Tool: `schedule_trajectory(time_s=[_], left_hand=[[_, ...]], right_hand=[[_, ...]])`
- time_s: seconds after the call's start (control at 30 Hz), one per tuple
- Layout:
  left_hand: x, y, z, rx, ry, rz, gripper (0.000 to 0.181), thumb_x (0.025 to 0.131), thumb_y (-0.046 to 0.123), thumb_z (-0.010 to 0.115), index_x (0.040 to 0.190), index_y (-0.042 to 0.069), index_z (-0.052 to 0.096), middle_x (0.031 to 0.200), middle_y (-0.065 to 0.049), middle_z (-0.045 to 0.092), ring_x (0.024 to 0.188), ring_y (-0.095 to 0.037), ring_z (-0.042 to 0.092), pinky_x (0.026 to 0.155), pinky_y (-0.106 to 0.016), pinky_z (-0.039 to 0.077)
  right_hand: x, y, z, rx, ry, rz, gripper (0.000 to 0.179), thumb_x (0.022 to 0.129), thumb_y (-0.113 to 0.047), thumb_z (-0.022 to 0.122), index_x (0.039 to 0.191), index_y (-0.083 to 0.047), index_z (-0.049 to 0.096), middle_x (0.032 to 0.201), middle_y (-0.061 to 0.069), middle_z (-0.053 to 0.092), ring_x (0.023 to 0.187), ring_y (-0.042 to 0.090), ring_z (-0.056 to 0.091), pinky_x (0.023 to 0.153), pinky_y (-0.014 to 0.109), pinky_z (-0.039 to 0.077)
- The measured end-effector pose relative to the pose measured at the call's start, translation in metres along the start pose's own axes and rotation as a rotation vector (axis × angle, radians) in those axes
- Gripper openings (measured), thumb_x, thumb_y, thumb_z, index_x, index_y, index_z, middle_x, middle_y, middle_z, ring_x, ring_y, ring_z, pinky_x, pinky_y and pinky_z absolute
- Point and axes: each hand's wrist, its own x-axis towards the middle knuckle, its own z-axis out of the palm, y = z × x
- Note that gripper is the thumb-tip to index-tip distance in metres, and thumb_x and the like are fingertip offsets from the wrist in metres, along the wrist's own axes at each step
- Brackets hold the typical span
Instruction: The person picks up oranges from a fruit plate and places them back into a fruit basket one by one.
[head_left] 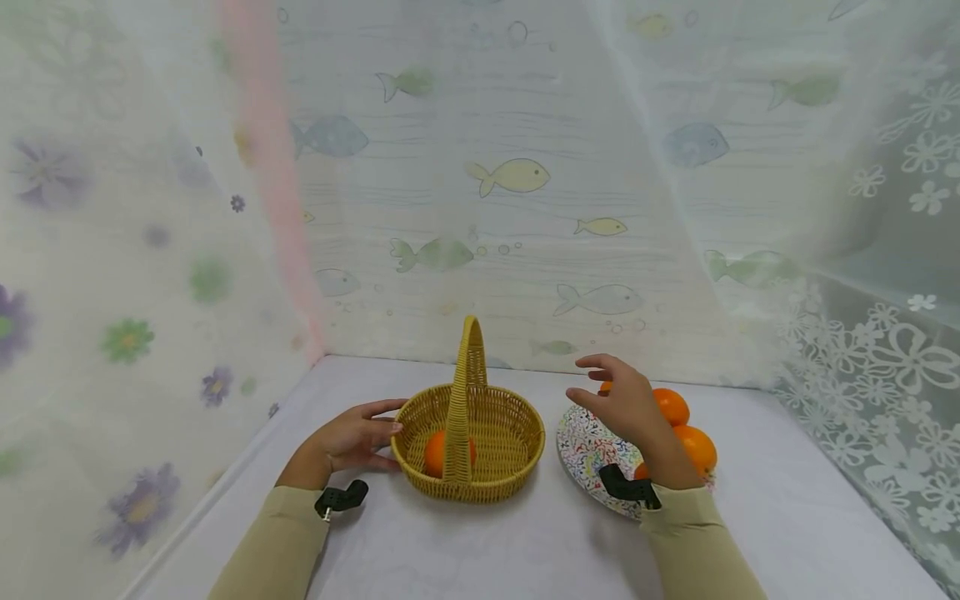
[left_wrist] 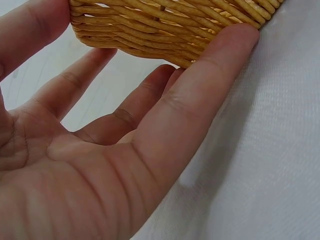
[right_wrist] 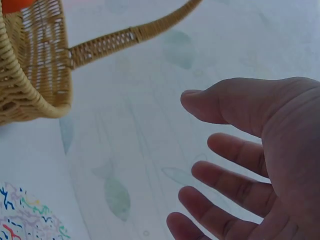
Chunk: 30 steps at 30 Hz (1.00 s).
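A yellow wicker basket [head_left: 502, 450] with a tall handle stands mid-table, with one orange [head_left: 435, 454] inside at its left. My left hand [head_left: 356, 437] is at the basket's left side; in the left wrist view its thumb and extended fingers [left_wrist: 200, 85] touch the woven wall [left_wrist: 150, 30] from outside. Over the patterned plate [head_left: 585, 454] hovers my right hand [head_left: 626, 404], fingers spread and loosely bent, holding nothing. Several oranges [head_left: 696, 450] lie on the plate, partly hidden by that hand and forearm. The right wrist view shows the empty palm [right_wrist: 290, 145] apart from the basket [right_wrist: 35, 70].
A white cloth [head_left: 525, 550] covers the table. Sheer curtains with printed fish [head_left: 517, 177] hang behind it, and flowered curtains [head_left: 127, 342] hang at the sides. The basket's handle [head_left: 470, 358] arches high between the two hands.
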Motion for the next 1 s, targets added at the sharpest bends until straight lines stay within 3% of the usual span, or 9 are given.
schedule_trajectory(time_s=[0.27,0.5,0.63,0.8,1.0], left_hand=[[-0.003,0.001,0.002,0.005,0.005,0.004,0.064,0.1,0.015,0.068,0.158,0.016,0.042,0.157,-0.018,0.047,0.132,-0.034,0.057,0.091,-0.064,0.057],[-0.007,0.004,0.005,-0.003,-0.002,0.003,0.061,0.102,0.013,0.064,0.159,0.014,0.041,0.154,-0.017,0.052,0.132,-0.033,0.058,0.093,-0.063,0.056],[-0.006,0.003,0.005,-0.011,0.001,0.003,0.061,0.101,0.012,0.064,0.158,0.014,0.042,0.152,-0.016,0.054,0.129,-0.032,0.059,0.093,-0.064,0.056],[-0.006,0.003,0.005,-0.008,-0.009,0.01,0.061,0.102,0.012,0.063,0.159,0.015,0.041,0.155,-0.016,0.05,0.131,-0.033,0.058,0.094,-0.064,0.056],[-0.01,0.006,0.007,-0.008,-0.013,0.009,0.062,0.102,0.013,0.063,0.159,0.013,0.039,0.155,-0.018,0.05,0.132,-0.032,0.058,0.094,-0.064,0.056]], right_hand=[[0.004,0.012,-0.004,0.02,0.006,0.073,0.058,0.094,-0.037,0.076,0.145,-0.017,0.055,0.154,0.019,0.05,0.137,0.043,0.052,0.098,0.055,0.057],[0.008,0.024,-0.007,0.05,0.019,0.216,0.078,0.094,-0.039,0.074,0.158,-0.014,0.037,0.165,0.022,0.034,0.148,0.047,0.034,0.114,0.064,0.04],[0.009,0.032,-0.007,0.065,0.009,0.247,0.081,0.094,-0.039,0.074,0.16,-0.013,0.034,0.165,0.024,0.031,0.145,0.048,0.039,0.113,0.063,0.042],[0.01,0.042,-0.003,0.067,-0.012,0.28,0.081,0.095,-0.041,0.071,0.161,-0.012,0.032,0.157,0.024,0.042,0.128,0.042,0.053,0.109,0.059,0.048],[0.012,0.054,0.003,0.075,-0.03,0.338,0.082,0.097,-0.036,0.069,0.162,-0.011,0.026,0.15,0.024,0.046,0.122,0.039,0.053,0.107,0.057,0.05]])
